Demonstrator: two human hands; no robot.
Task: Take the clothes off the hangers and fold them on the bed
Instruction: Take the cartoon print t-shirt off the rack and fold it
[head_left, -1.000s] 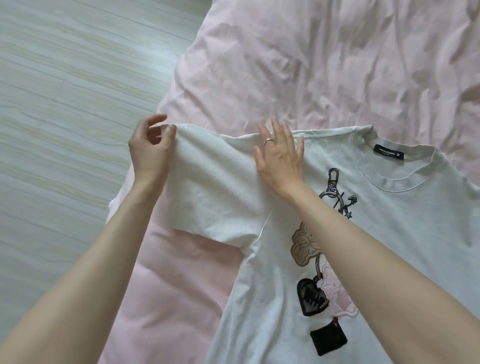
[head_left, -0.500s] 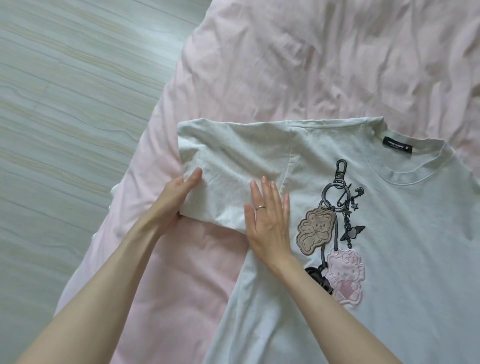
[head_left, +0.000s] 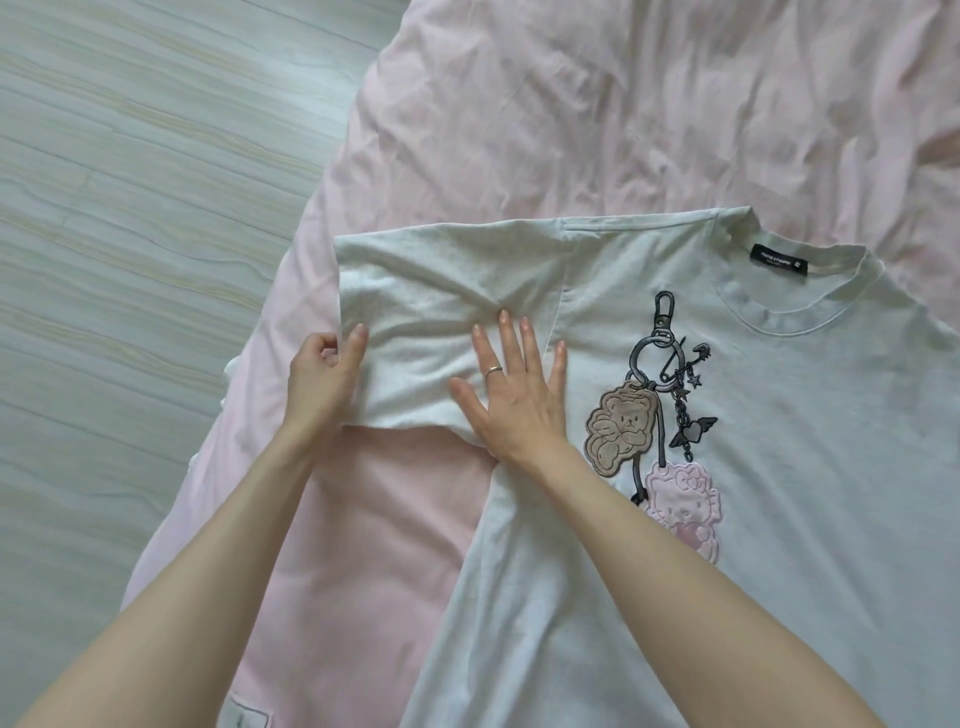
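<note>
Sleeve (head_left: 441, 317) of pale grey cotton T-shirt (head_left: 779, 519) w/ keychain print lies flat on pink sheet (head_left: 571, 130). I see right hand (head_left: 514, 395) splayed, pinning cloth under its fingers; left hand (head_left: 322, 379) pinches cuff edge, prob. to tug wrinkles out.

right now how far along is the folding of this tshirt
Done: the T-shirt is off its hanger, lying face up on the pink bed sheet. In hand: the left hand pinches the sleeve edge while the right hand presses flat near the armpit. Left: no fold is visible yet.
</note>
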